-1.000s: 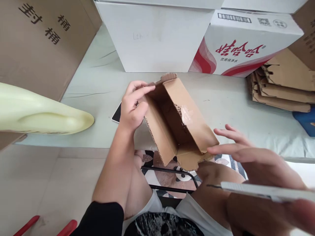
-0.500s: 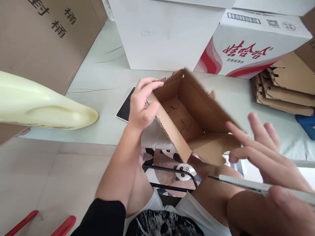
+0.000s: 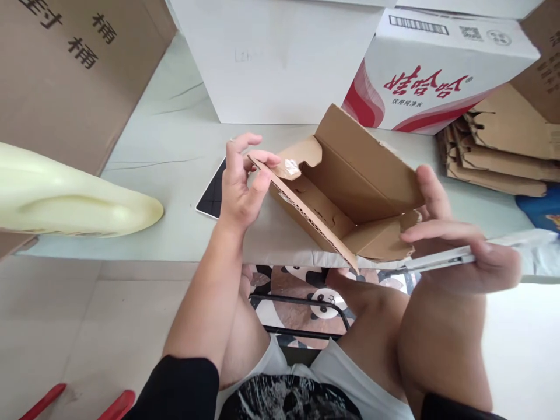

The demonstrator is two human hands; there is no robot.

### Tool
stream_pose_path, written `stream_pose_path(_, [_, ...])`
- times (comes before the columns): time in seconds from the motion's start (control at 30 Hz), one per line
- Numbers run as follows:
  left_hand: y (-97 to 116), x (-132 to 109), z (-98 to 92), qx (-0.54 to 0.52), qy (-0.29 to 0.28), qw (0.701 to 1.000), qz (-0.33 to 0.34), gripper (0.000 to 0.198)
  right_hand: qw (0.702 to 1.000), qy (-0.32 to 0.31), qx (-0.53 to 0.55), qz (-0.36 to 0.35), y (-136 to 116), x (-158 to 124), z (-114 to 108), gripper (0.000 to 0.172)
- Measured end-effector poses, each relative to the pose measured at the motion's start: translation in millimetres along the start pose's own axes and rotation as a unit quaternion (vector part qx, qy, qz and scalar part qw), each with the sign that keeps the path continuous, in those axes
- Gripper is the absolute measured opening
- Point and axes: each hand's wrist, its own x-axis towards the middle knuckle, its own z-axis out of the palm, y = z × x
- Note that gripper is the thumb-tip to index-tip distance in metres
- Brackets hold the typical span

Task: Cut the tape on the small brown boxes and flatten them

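Observation:
A small open brown cardboard box (image 3: 350,175) lies tilted over the near edge of the pale table (image 3: 175,175). My left hand (image 3: 240,186) pinches the box's left flap, which carries a scrap of tape. My right hand (image 3: 459,239) is closed on a thin light-coloured tool like a utility knife (image 3: 441,259), pointing left under the box's right end, with its forefinger and thumb touching that end. Inside the box I see bare cardboard and folded flaps.
A dark tablet or phone (image 3: 213,197) lies flat behind my left hand. White cartons (image 3: 280,64), a red-printed carton (image 3: 437,76), a big brown carton (image 3: 70,76) and a stack of flattened cardboard (image 3: 499,157) ring the table. A cream plastic object (image 3: 74,198) juts in from the left.
The box has been turned and lowered, so its long side now runs left to right. My right hand went from spread open near the box to gripping its right end with the tool.

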Motion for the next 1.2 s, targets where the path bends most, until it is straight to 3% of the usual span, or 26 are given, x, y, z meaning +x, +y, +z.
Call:
stream_pose_path(0.07, [0, 0, -0.4, 0.005, 0.007, 1.0, -0.003, 0.045, 0.995, 0.007, 0.091, -0.031, 9, -1, 4, 0.047])
stream_pose_path(0.13, [-1, 0, -1.0, 0.003, 0.011, 1.0, -0.009, 0.044, 0.993, 0.042, 0.111, -0.011, 15, -2, 5, 0.038])
stream_pose_path(0.2, [-1, 0, -1.3, 0.002, 0.011, 1.0, -0.009, 0.044, 0.993, 0.058, 0.099, 0.021, 21, -4, 4, 0.035])
stream_pose_path(0.33, [-1, 1, -0.3, 0.03, 0.002, 1.0, 0.006, 0.046, 0.999, 0.004, 0.024, 0.031, 29, -7, 4, 0.04])
stream_pose_path(0.5, [3, -5, 10.3, 0.055, -0.002, 0.998, 0.015, 0.051, 0.997, -0.016, -0.057, 0.057, 30, -11, 13, 0.044])
stream_pose_path(0.67, [-4, -12, 19.0, 0.096, 0.005, 0.995, 0.017, 0.059, 0.99, -0.025, 0.138, 0.02, 29, -16, 23, 0.053])
stream_pose_path(0.83, [-5, -7, 6.0, 0.121, -0.013, 0.993, -0.005, 0.067, 0.958, -0.082, 0.274, -0.029, 16, -16, 27, 0.049])
stream_pose_path(0.97, [3, -2, 1.5, 0.15, -0.029, 0.988, -0.011, 0.068, 0.971, -0.086, 0.215, -0.066, 0, -12, 29, 0.043])
stream_pose_path(1.2, [13, -4, 13.5, 0.192, -0.076, 0.978, 0.012, 0.048, 0.98, -0.196, 0.017, 0.039, -15, -3, 30, 0.043])
